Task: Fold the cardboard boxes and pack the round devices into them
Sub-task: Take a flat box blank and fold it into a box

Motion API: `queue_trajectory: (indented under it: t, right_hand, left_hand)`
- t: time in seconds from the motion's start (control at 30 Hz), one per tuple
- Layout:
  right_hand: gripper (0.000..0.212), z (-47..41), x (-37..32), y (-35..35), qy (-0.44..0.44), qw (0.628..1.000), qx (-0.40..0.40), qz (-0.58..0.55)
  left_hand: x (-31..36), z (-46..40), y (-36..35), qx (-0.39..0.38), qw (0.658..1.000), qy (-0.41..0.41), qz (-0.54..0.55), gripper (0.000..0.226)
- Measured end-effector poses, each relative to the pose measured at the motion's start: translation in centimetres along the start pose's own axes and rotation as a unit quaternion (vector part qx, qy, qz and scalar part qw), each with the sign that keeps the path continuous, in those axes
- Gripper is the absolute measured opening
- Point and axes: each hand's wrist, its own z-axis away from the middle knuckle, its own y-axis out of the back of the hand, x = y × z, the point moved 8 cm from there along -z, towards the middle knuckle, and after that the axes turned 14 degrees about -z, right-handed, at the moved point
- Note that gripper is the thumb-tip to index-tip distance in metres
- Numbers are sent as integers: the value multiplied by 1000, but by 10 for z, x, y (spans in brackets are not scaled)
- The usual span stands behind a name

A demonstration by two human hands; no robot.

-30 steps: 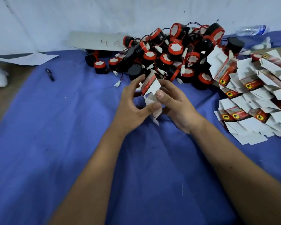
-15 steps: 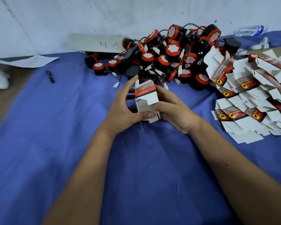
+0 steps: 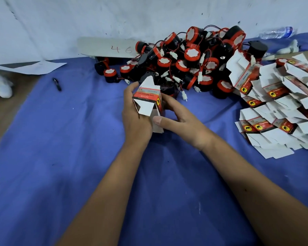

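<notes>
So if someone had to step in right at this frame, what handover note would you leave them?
Left hand grips the half-formed cardboard box, its near flaps open. Right hand holds the same box from the other side, thumb on a white flap.
Round devices are piled at the back of the blue cloth; flat unfolded boxes are heaped to the right.
Done: this box is opened into shape. No packed box shows.
Left: close its flaps, put a device in, then work through the rest of both heaps.
</notes>
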Motion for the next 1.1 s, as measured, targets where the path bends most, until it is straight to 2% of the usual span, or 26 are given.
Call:
queue_trajectory:
  t: [0.1, 0.17, 0.3, 0.4, 0.57, 0.67, 0.73, 0.83, 0.9, 1.0, 1.1]
  right_hand:
    - [95, 0, -2, -3, 14, 1000, -16, 23]
    - [99, 1, -2, -3, 40, 997, -32, 62]
    - [84, -1, -7, 5, 80, 989, 18, 120]
    - [71, 0, -12, 16, 109, 982, 82, 131]
    - [58, 2, -12, 24, 106, 982, 126, 93]
    - [58, 2, -11, 27, 93, 981, 143, 88]
    - [61, 2, -11, 26, 85, 982, 144, 86]
    - [66, 1, -9, 25, 76, 985, 126, 87]
    - [71, 1, -9, 22, 74, 985, 110, 113]
    - [83, 3, -14, 19, 98, 960, 123, 230]
    - [72, 7, -30, 15, 171, 933, 145, 283]
  left_hand:
    - [-7, 1, -4, -9, 993, 88, 82, 70]
    - [-11, 0, -4, -21, 986, 116, 120, 80]
    - [-17, -1, -4, -16, 960, 187, 207, 44]
    - [-17, 2, -14, -45, 952, 216, 214, 35]
    - [-10, 5, -23, -86, 962, 191, 172, 35]
    - [-3, 3, -16, -78, 984, 123, 101, 33]
    - [5, 1, -9, -63, 994, 69, 60, 45]
    - [14, 0, -5, -46, 997, 11, 54, 67]
    - [16, 0, -5, -45, 997, -15, 52, 72]
    - [18, 1, -4, -37, 997, -55, 28, 60]
    - [20, 0, -6, -38, 996, -77, -19, 52]
